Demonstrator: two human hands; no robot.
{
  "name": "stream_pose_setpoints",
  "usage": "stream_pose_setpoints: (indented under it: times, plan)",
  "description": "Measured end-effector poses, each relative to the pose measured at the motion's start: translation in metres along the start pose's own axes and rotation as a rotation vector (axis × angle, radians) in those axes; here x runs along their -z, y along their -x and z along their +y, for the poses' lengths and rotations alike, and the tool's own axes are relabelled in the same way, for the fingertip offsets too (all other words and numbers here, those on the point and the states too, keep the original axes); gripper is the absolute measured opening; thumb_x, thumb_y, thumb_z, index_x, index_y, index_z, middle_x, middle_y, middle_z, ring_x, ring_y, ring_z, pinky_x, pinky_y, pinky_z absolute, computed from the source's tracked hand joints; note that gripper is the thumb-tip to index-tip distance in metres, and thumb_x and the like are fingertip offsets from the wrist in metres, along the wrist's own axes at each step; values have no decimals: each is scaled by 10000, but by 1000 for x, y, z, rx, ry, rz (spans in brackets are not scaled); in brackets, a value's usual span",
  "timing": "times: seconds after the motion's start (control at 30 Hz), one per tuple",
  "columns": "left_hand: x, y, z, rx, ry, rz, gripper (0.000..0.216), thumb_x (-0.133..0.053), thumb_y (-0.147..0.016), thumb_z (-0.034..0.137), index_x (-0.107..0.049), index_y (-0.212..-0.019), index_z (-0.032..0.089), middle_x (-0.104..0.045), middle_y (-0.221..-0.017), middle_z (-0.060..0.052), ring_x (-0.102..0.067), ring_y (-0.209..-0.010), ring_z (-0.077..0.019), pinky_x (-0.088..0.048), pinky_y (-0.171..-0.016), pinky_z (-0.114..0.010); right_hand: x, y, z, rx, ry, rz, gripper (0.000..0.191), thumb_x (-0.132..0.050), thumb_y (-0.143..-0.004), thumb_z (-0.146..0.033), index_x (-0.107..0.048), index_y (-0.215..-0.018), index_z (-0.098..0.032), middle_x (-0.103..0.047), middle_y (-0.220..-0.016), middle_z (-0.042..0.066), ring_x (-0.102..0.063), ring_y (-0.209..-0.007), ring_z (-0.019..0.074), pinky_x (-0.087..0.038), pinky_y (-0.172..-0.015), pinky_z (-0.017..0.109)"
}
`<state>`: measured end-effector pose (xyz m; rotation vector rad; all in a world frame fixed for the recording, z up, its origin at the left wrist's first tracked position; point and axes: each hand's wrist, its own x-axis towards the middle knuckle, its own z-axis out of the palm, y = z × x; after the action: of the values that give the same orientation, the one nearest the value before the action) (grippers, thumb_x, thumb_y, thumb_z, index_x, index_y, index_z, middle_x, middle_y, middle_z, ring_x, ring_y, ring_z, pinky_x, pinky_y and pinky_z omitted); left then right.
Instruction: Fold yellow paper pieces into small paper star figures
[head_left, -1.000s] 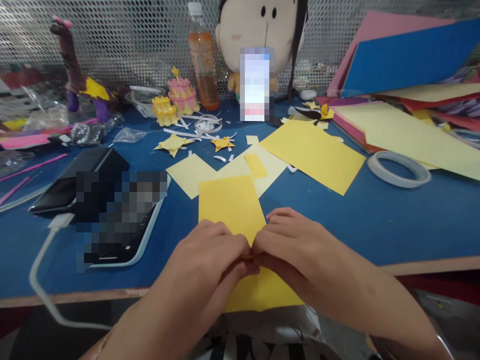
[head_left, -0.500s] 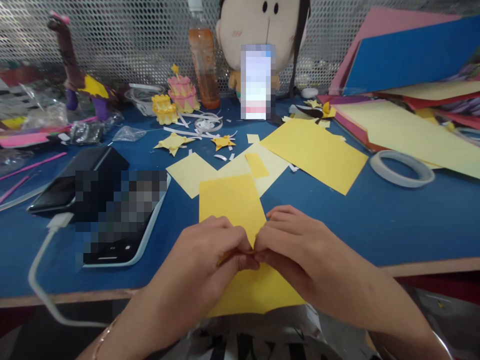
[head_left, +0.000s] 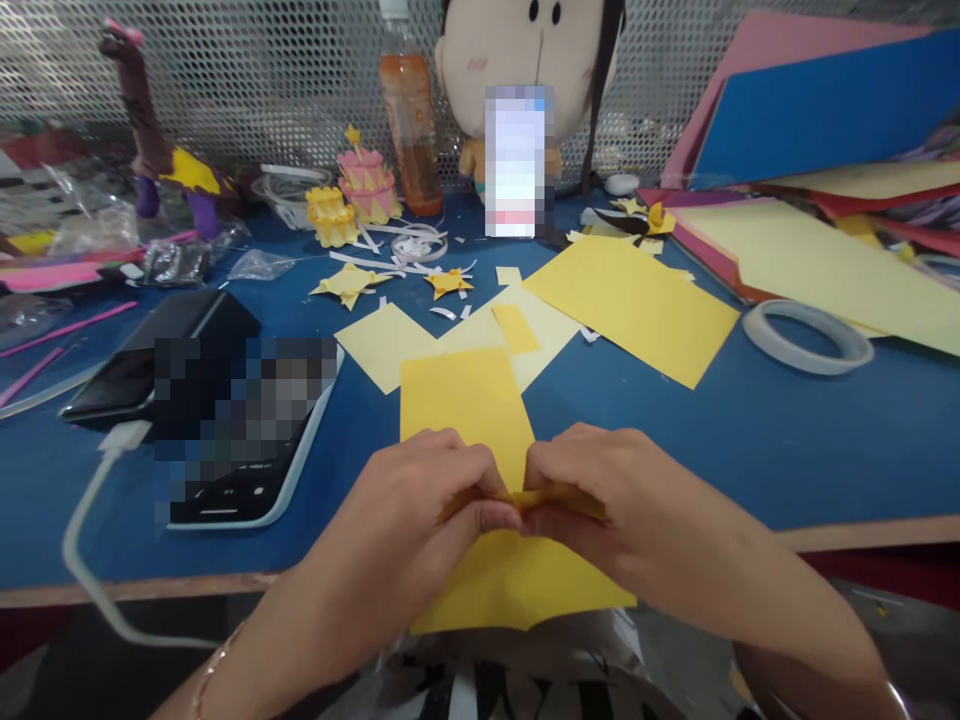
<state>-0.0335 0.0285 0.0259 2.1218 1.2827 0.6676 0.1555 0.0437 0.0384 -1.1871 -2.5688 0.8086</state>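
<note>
My left hand [head_left: 431, 495] and my right hand [head_left: 611, 490] meet over the front of the table, each pinching yellow paper [head_left: 517, 585] between thumb and fingers. A folded or creased strip of it shows between the fingertips, and its lower part hangs past the table edge. Beyond my knuckles a yellow sheet [head_left: 461, 395] lies flat; whether it joins the held paper is hidden by my hands. Its far edge overlaps a pale yellow paper [head_left: 559, 325], on which a small yellow strip [head_left: 516, 328] rests.
A phone [head_left: 259, 440] and a black power bank [head_left: 157, 350] are at left. A yellow sheet [head_left: 637, 305] and a tape roll [head_left: 808, 338] lie right. Paper stars [head_left: 352, 285], cake models [head_left: 367, 185], a bottle [head_left: 411, 130] and a lit phone [head_left: 516, 165] stand farther back.
My right hand's fingers have curled in and shifted slightly, exposing a folded yellow edge in their grip. The lower paper's right corner has spread a little to the right.
</note>
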Motion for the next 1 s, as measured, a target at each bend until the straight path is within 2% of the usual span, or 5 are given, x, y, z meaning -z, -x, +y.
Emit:
stream_pose_setpoints:
  times: [0.17, 0.5, 0.67, 0.8, 1.0]
  plan:
    - [-1, -2, -2, -18, 23, 36, 200, -567, -824, 212, -571, -624, 206, -560, -583, 66, -509, -557, -77, -331, -498, -178, 0, -3, -1, -1, 3, 8, 334, -552, -858, -141, -315, -628, -195, -398, -533, -71, -374, -533, 93, -245, -518, 231]
    - [3, -4, 2, 52, 31, 4, 170, -584, -812, 234, -584, -643, 214, -587, -604, 72, -525, -566, -83, -356, -513, -185, 3, -5, -3, -17, -36, 19, 277, -539, -863, -154, -387, -634, -190, -513, -584, -59, -441, -551, 92, -275, -549, 240]
    - [5, -4, 2, 62, -69, -122, 216, -579, -801, 236, -555, -592, 188, -549, -566, 54, -509, -567, -100, -328, -504, -198, 3, -4, -1, 0, -15, 35, 278, -546, -844, -141, -381, -626, -192, -446, -537, -74, -392, -532, 90, -261, -546, 240]
    - [4, -4, 1, 78, -79, -117, 228, -555, -809, 229, -543, -586, 181, -537, -562, 45, -501, -575, -107, -321, -515, -207, 2, -6, 0, -10, 8, 7, 293, -555, -831, -142, -365, -614, -191, -406, -514, -73, -379, -542, 99, -254, -551, 245]
    - [0, -2, -2, 77, -41, -94, 240, -537, -832, 245, -533, -598, 189, -525, -563, 53, -484, -572, -104, -305, -512, -217, 2, -7, 2, -16, -3, -6, 281, -518, -838, -126, -351, -622, -192, -428, -531, -64, -392, -564, 105, -259, -568, 249]
